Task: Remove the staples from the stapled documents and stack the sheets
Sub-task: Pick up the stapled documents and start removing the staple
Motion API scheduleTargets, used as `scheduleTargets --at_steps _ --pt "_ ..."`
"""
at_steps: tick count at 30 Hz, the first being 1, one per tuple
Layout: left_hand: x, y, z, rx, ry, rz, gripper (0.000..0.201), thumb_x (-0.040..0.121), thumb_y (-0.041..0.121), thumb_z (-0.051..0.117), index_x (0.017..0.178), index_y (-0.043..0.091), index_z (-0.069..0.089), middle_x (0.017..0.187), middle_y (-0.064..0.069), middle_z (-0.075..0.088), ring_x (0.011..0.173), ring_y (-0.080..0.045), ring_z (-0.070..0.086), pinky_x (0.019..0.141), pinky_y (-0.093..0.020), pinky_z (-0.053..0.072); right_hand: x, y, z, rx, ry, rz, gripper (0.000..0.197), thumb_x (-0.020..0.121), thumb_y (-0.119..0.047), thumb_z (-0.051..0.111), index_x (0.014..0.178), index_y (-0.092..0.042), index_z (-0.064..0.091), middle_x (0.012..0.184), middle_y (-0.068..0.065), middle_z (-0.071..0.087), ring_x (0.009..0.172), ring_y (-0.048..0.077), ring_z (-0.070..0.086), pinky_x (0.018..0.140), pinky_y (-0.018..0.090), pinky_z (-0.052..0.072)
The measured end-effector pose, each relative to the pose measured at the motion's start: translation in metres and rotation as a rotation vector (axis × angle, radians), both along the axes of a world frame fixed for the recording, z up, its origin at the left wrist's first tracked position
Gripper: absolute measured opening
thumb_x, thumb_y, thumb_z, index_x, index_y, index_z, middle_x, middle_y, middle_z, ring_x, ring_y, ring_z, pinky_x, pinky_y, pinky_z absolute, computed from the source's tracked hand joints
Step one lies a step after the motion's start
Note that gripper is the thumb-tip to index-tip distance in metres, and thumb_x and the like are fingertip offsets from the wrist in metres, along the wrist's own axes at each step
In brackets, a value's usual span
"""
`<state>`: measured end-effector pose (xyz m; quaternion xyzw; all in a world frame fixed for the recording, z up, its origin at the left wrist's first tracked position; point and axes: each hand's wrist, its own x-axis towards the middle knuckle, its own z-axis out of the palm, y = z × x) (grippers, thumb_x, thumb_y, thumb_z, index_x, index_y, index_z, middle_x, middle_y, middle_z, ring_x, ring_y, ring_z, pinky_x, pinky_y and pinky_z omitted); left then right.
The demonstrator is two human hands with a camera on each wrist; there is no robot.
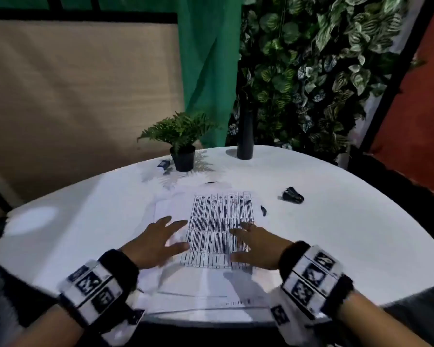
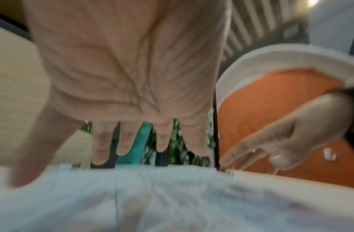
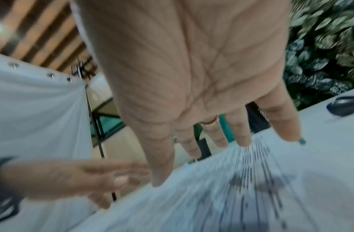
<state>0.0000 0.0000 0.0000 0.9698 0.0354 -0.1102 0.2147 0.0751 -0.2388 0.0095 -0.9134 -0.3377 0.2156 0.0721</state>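
A printed sheet with dense black table lines lies on top of other white sheets in the middle of the white table. My left hand hovers flat over the sheet's left edge, fingers straight and spread. My right hand is over the sheet's right side, fingers straight, a ring on one. Neither holds anything. A black staple remover sits on the table to the right, seen also as the staple remover. More sheets lie near the front edge.
A small potted fern and a tall black bottle stand at the table's far side. A small dark box lies beside the pot. A small dark piece lies right of the sheet. A leafy wall is behind.
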Motion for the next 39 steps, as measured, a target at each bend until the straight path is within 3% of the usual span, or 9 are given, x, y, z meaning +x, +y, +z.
scheduleTargets --at_steps 2,5,11,15,21,25,29,35,39 --pt "0.014 -0.012 -0.008 0.09 0.206 0.013 0.117 0.051 0.099 0.022 0.149 0.038 0.002 0.159 -0.011 -0.002 0.146 -0.029 0.008 0.117 -0.039 0.014 -0.005 0.02 -0.012 -0.078 0.028 0.031 0.068 0.093 -0.045 0.049 0.149 -0.021 0.017 0.156 0.016 0.007 0.141 0.033 0.017 0.113 0.041 0.024" --pt "0.028 -0.029 -0.023 0.295 0.33 -0.026 0.082 0.087 0.068 0.039 0.149 0.037 -0.004 0.158 -0.016 -0.006 0.144 -0.04 0.006 0.116 -0.049 0.016 -0.005 0.031 -0.032 -0.187 -0.015 0.064 0.063 0.091 -0.045 0.051 0.145 -0.021 0.028 0.148 0.016 0.024 0.135 0.036 0.026 0.109 0.048 0.029" --pt "0.037 -0.036 -0.025 0.362 0.293 -0.041 0.08 0.086 0.067 0.043 0.149 0.039 0.004 0.156 -0.015 0.007 0.142 -0.039 0.016 0.114 -0.049 0.024 0.019 0.006 -0.013 0.004 0.042 -0.069 0.056 0.093 -0.036 0.052 0.143 -0.017 0.036 0.149 0.009 0.034 0.134 0.026 0.036 0.109 0.036 0.031" --pt "0.031 -0.036 -0.025 0.331 0.3 -0.042 0.08 0.087 0.065 0.043 0.149 0.039 0.001 0.159 -0.013 -0.004 0.145 -0.037 0.001 0.116 -0.05 0.014 0.077 -0.039 0.008 0.012 -0.192 -0.299 0.037 0.093 -0.03 0.053 0.124 -0.009 0.055 0.13 0.011 0.055 0.118 0.027 0.051 0.093 0.031 0.04" --pt "0.021 -0.031 -0.024 0.297 0.327 -0.065 0.084 0.084 0.068 0.045 0.149 0.04 0.0 0.159 -0.012 -0.008 0.145 -0.035 -0.004 0.117 -0.047 0.012 0.156 -0.056 -0.01 -0.151 -0.282 -0.449 0.058 0.09 -0.026 0.055 0.142 -0.014 0.032 0.141 0.021 0.032 0.122 0.04 0.044 0.098 0.042 0.041" --pt "0.026 -0.023 -0.012 0.233 0.394 -0.094 0.122 0.047 0.099 0.028 0.15 0.037 0.006 0.159 -0.011 0.003 0.145 -0.032 0.008 0.117 -0.039 0.014 0.204 -0.062 -0.039 -0.247 -0.269 -0.396 0.06 0.085 -0.037 0.053 0.14 -0.025 0.031 0.14 0.018 0.033 0.118 0.039 0.048 0.097 0.044 0.043" --pt "0.061 -0.013 0.013 0.219 0.371 -0.025 0.078 0.083 0.066 0.047 0.145 0.021 0.031 0.143 -0.007 0.042 0.128 -0.021 0.042 0.102 -0.024 0.032 0.219 -0.061 -0.046 -0.304 -0.252 -0.325 0.038 0.082 -0.033 0.059 0.114 -0.017 0.047 0.097 0.006 0.043 0.091 0.034 0.055 0.084 0.04 0.048" --pt "0.135 0.004 0.021 0.247 0.23 0.101 0.067 0.082 0.041 0.068 0.138 0.014 0.042 0.142 -0.009 0.043 0.129 -0.025 0.041 0.101 -0.028 0.033 0.202 -0.062 -0.02 -0.103 -0.246 -0.417 0.022 0.092 -0.025 0.05 0.109 -0.013 0.046 0.086 0.01 0.05 0.071 0.03 0.051 0.063 0.033 0.041" --pt "0.162 0.008 0.015 0.234 0.258 0.124 0.099 0.074 0.036 0.078 0.15 0.017 0.017 0.155 -0.011 0.022 0.139 -0.028 0.028 0.103 -0.033 0.035 0.152 -0.055 0.012 0.421 0.28 -0.585 0.016 0.097 -0.025 0.044 0.107 -0.012 0.044 0.078 0.008 0.051 0.068 0.025 0.057 0.052 0.027 0.044"
